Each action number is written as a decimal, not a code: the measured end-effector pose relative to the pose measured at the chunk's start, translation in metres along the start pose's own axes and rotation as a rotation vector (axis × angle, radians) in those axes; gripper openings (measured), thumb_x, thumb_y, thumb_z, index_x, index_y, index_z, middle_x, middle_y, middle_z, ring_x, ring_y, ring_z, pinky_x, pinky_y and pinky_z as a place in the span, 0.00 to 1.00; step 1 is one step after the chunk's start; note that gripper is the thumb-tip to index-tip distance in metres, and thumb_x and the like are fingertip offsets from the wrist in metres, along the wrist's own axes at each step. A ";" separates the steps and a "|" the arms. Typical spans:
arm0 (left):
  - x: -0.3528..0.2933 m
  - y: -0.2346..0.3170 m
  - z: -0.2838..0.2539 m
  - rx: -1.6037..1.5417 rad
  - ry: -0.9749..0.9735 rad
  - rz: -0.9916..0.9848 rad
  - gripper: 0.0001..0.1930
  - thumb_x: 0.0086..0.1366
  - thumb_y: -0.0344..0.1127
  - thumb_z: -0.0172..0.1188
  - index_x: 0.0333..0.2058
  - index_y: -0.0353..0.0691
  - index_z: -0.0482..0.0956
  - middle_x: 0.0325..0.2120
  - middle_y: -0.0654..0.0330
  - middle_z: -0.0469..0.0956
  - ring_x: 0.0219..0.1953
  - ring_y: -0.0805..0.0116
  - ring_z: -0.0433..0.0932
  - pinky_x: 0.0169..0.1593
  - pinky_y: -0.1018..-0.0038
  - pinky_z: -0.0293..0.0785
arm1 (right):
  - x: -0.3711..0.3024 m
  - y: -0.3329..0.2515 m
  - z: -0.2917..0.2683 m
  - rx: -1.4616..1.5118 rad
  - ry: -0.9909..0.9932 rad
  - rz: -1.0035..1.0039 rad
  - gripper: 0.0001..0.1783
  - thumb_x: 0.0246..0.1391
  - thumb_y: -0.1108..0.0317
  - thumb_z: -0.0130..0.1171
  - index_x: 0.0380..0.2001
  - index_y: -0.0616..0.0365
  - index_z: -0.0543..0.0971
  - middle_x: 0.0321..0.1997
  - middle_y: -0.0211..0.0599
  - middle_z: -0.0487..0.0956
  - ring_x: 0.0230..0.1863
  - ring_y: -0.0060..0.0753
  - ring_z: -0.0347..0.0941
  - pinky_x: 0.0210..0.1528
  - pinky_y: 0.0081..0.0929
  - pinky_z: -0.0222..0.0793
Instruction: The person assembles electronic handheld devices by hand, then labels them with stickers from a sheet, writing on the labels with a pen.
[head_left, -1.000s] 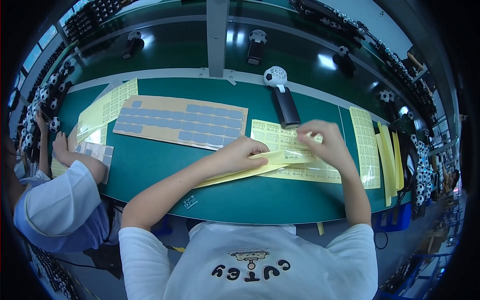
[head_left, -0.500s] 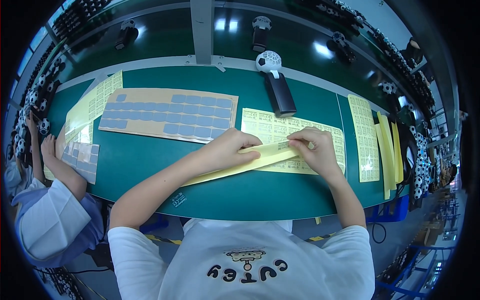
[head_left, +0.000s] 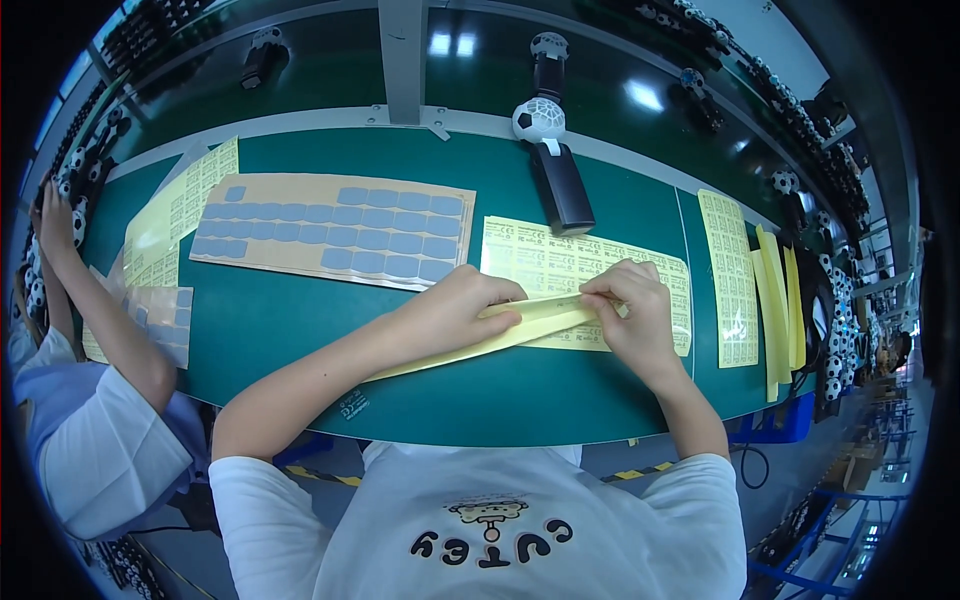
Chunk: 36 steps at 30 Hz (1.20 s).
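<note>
Closest in comes our white shirt (head_left: 480, 470), well on the near side of the black device (head_left: 563, 195). Beyond the shirt, on our side of the device and to its left, small pale print (head_left: 352, 403) marks the green table (head_left: 270, 330). Our left hand (head_left: 470, 307), near and to the left of the device, clasps a folded yellow sheet (head_left: 548, 321) between thumb and curled fingers. That sheet slants across our side of the device, its lower end running beside our left forearm. Our right hand (head_left: 637, 308), on the near right of the device, pinches the sheet's upper edge between thumb and fingertips. Partly beneath our hands, a flat label sheet (head_left: 620, 252) spreads just in front of the device; we cannot tell whether those two touch. Left of the device we have a brown board (head_left: 290, 193) carrying rows of grey stickers (head_left: 407, 243). Well to the device's left, a co-worker's arm (head_left: 105, 305) reaches outward. Right of the device lie a second yellow sheet (head_left: 730, 280) and, farther right, narrow yellow strips (head_left: 770, 310). A white and black ball (head_left: 540, 120) tops the device. Behind it, a similar device (head_left: 549, 75) sits on a dark green surface (head_left: 340, 85).
</note>
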<state>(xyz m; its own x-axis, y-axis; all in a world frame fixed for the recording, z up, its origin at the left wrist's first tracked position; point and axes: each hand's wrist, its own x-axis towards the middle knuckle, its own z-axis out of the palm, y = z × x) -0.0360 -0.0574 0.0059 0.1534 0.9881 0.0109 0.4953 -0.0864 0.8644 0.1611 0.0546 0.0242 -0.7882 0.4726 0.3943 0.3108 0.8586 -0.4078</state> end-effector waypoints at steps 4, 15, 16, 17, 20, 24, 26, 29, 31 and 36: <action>0.000 0.000 -0.001 -0.013 -0.003 -0.013 0.11 0.55 0.29 0.54 0.33 0.26 0.78 0.24 0.50 0.79 0.18 0.67 0.70 0.25 0.77 0.68 | -0.002 0.001 -0.002 0.040 -0.014 0.024 0.08 0.33 0.84 0.61 0.21 0.61 0.79 0.19 0.30 0.75 0.23 0.25 0.66 0.35 0.19 0.59; 0.003 -0.006 -0.003 -0.083 -0.027 -0.063 0.11 0.55 0.30 0.56 0.34 0.27 0.78 0.22 0.53 0.78 0.18 0.71 0.68 0.23 0.79 0.64 | -0.001 0.011 0.000 0.194 -0.022 0.059 0.09 0.33 0.83 0.62 0.23 0.59 0.81 0.22 0.30 0.78 0.25 0.24 0.68 0.36 0.19 0.61; 0.004 -0.007 -0.004 -0.093 -0.031 -0.075 0.11 0.55 0.30 0.56 0.34 0.27 0.78 0.22 0.53 0.78 0.18 0.71 0.68 0.23 0.79 0.63 | 0.000 0.011 0.001 0.199 -0.010 0.066 0.09 0.34 0.82 0.63 0.23 0.59 0.81 0.22 0.30 0.78 0.26 0.24 0.69 0.36 0.19 0.61; 0.004 -0.007 -0.004 -0.103 -0.035 -0.088 0.11 0.55 0.30 0.56 0.34 0.27 0.78 0.22 0.53 0.77 0.18 0.71 0.67 0.23 0.79 0.63 | 0.000 0.011 0.001 0.204 0.002 0.073 0.09 0.34 0.82 0.63 0.23 0.59 0.81 0.22 0.31 0.79 0.26 0.24 0.69 0.36 0.19 0.62; 0.005 -0.007 -0.003 -0.099 -0.036 -0.097 0.12 0.55 0.31 0.56 0.34 0.27 0.78 0.21 0.54 0.77 0.18 0.71 0.67 0.23 0.79 0.62 | 0.002 0.010 0.002 0.239 -0.026 0.114 0.08 0.35 0.81 0.63 0.24 0.59 0.81 0.22 0.31 0.79 0.26 0.24 0.69 0.36 0.20 0.63; 0.005 -0.007 -0.003 -0.097 -0.034 -0.104 0.12 0.55 0.31 0.57 0.34 0.27 0.78 0.20 0.55 0.76 0.17 0.72 0.66 0.22 0.79 0.61 | 0.002 0.013 0.003 0.251 -0.045 0.109 0.07 0.38 0.80 0.62 0.25 0.60 0.81 0.23 0.32 0.79 0.26 0.25 0.69 0.37 0.21 0.63; 0.005 -0.008 -0.003 -0.099 -0.033 -0.098 0.12 0.55 0.31 0.57 0.34 0.27 0.78 0.19 0.55 0.76 0.17 0.72 0.65 0.22 0.78 0.61 | 0.000 0.018 0.004 0.207 -0.021 0.019 0.05 0.40 0.79 0.61 0.25 0.61 0.81 0.23 0.33 0.79 0.26 0.27 0.70 0.37 0.21 0.63; 0.005 -0.009 -0.003 -0.102 -0.028 -0.093 0.12 0.55 0.32 0.57 0.34 0.27 0.78 0.19 0.55 0.76 0.17 0.72 0.65 0.22 0.78 0.60 | 0.001 0.018 0.005 0.187 -0.024 -0.009 0.05 0.41 0.78 0.61 0.26 0.61 0.81 0.23 0.34 0.78 0.26 0.28 0.70 0.38 0.21 0.64; 0.005 -0.010 -0.002 -0.106 -0.022 -0.090 0.12 0.55 0.32 0.57 0.34 0.27 0.78 0.19 0.55 0.75 0.17 0.72 0.64 0.22 0.78 0.60 | 0.002 0.018 0.004 0.192 -0.053 0.030 0.05 0.42 0.78 0.60 0.26 0.61 0.81 0.24 0.35 0.79 0.27 0.27 0.71 0.38 0.20 0.63; 0.006 -0.013 -0.001 -0.097 -0.035 -0.078 0.11 0.57 0.32 0.57 0.35 0.29 0.79 0.20 0.57 0.76 0.16 0.75 0.62 0.20 0.80 0.56 | 0.005 0.024 0.004 0.124 -0.106 -0.030 0.06 0.40 0.79 0.61 0.27 0.62 0.81 0.24 0.36 0.78 0.26 0.26 0.69 0.33 0.18 0.64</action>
<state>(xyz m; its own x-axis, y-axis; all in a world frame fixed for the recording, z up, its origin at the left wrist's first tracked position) -0.0427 -0.0506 -0.0043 0.1486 0.9861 -0.0747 0.4226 0.0050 0.9063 0.1625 0.0767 0.0130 -0.8499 0.4177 0.3213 0.2232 0.8377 -0.4984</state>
